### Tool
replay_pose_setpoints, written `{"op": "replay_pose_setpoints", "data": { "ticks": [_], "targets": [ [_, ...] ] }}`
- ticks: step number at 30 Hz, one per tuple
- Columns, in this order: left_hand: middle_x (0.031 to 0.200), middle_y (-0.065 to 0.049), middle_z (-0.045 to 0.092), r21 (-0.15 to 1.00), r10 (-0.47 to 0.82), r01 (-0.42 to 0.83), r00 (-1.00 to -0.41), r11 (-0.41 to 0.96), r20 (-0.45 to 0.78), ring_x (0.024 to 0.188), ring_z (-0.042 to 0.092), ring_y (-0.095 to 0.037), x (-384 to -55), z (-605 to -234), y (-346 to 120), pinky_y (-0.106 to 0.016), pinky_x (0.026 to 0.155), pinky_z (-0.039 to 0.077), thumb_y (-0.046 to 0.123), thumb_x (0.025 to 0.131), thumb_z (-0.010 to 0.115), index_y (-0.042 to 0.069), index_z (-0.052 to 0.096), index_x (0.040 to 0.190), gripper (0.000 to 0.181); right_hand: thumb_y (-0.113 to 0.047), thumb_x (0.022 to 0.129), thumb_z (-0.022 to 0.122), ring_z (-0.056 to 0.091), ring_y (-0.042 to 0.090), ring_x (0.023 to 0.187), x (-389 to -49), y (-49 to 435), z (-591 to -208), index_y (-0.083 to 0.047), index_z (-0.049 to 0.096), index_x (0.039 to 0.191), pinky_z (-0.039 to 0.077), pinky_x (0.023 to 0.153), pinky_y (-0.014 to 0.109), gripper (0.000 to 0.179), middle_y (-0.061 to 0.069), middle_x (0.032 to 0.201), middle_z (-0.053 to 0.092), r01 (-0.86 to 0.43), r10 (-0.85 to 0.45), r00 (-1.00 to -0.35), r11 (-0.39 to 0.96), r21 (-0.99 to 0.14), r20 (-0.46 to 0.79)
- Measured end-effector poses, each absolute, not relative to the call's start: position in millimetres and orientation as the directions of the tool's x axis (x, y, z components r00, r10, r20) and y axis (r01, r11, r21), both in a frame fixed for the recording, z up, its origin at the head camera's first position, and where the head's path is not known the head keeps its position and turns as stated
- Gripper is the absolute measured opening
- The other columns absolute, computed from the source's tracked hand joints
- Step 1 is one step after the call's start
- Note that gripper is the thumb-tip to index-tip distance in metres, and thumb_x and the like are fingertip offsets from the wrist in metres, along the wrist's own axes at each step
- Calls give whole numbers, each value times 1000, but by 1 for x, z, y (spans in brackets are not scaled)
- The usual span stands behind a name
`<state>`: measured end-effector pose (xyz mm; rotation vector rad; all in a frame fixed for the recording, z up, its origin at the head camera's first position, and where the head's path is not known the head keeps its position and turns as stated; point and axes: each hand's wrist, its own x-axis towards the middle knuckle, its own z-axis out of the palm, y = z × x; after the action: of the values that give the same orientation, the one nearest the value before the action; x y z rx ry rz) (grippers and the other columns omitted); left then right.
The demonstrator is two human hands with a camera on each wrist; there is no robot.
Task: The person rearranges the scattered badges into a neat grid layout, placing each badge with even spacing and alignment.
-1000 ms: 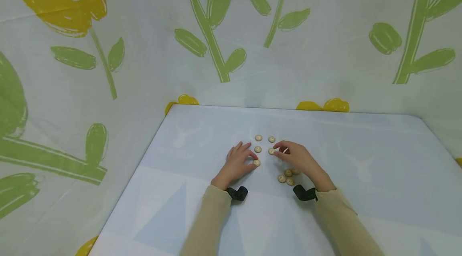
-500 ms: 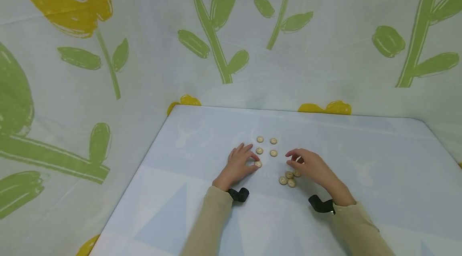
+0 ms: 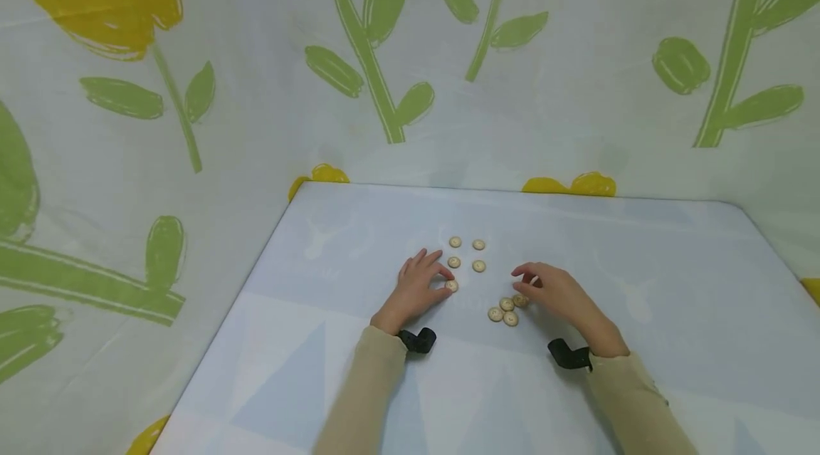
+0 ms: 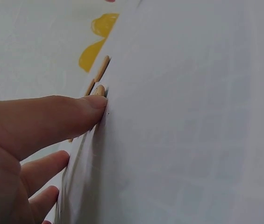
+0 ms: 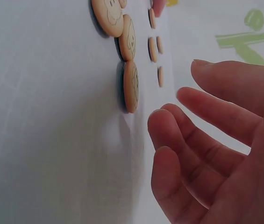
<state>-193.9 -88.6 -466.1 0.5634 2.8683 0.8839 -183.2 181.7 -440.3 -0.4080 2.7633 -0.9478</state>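
Note:
On the table, my left hand pinches a pale round wooden disc between thumb and index finger, its other fingers spread. In the left wrist view the thumb covers much of that disc. Beyond it, two short rows of similar discs lie flat. My right hand hovers beside a loose cluster of discs, thumb and fingers apart and holding nothing. The right wrist view shows a drawn pattern on the discs' faces, and the closest disc lies just off the fingertips.
The pale table has a faint triangle pattern and a rounded far corner. Behind and to the left hangs a white cloth printed with green stems and yellow flowers. A black wrist strap piece sticks out at the right cuff.
My right hand has let go of a disc in the rows and drawn back rightward to the loose cluster. The left hand keeps its pinch in the same place.

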Motion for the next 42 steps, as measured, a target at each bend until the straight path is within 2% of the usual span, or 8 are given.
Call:
{"op": "replay_pose_setpoints", "data": {
  "ticks": [8, 15, 19, 26, 37, 42],
  "targets": [
    [143, -3, 30, 555, 372, 321, -928, 767, 22, 134, 10, -26, -195, -467, -88, -48, 104, 7, 31, 82, 62, 23, 61, 94, 15, -25, 85, 61, 51, 16, 74, -185, 186, -445, -11, 58, 111, 43, 62, 29, 30, 0, 85, 56, -138, -328, -926, 757, -639, -188],
    [142, -3, 30, 559, 372, 322, -928, 764, 27, 134, 10, -26, -194, -465, -88, -48, 104, 6, 30, 82, 62, 22, 61, 94, 14, -22, 79, 67, 50, 18, 82, -185, 189, -448, -13, 60, 106, 43, 67, 32, 30, 0, 91, 54, -181, -366, -914, 754, -631, -175],
    [143, -3, 30, 560, 369, 317, -929, 766, 22, 134, 10, -25, -195, -464, -88, -48, 104, 6, 31, 82, 62, 23, 61, 94, 15, -15, 78, 68, 49, 17, 80, -185, 189, -447, -15, 61, 100, 42, 68, 32, 23, -1, 89, 54, -197, -379, -908, 761, -618, -177],
    [143, -3, 30, 554, 373, 327, -927, 765, 32, 134, 10, -26, -196, -466, -88, -49, 104, 7, 31, 82, 62, 23, 60, 94, 14, -13, 76, 69, 49, 15, 77, -185, 188, -446, -15, 63, 92, 42, 67, 31, 17, -2, 85, 54, -230, -399, -899, 782, -580, -182],
    [143, -2, 30, 548, 371, 322, -928, 772, 23, 134, 10, -25, -196, -466, -87, -48, 104, 6, 31, 82, 62, 24, 60, 94, 15, -9, 77, 66, 46, 15, 75, -182, 187, -444, -16, 61, 91, 40, 64, 30, 17, -2, 81, 52, -238, -421, -886, 773, -589, -194],
    [142, -3, 30, 547, 375, 331, -926, 769, 33, 134, 10, -27, -195, -468, -87, -49, 103, 7, 31, 82, 62, 23, 60, 94, 15, -12, 77, 68, 46, 15, 74, -181, 187, -444, -16, 61, 90, 40, 63, 30, 16, -3, 79, 52, -217, -435, -870, 758, -615, -230]
  ]
}}
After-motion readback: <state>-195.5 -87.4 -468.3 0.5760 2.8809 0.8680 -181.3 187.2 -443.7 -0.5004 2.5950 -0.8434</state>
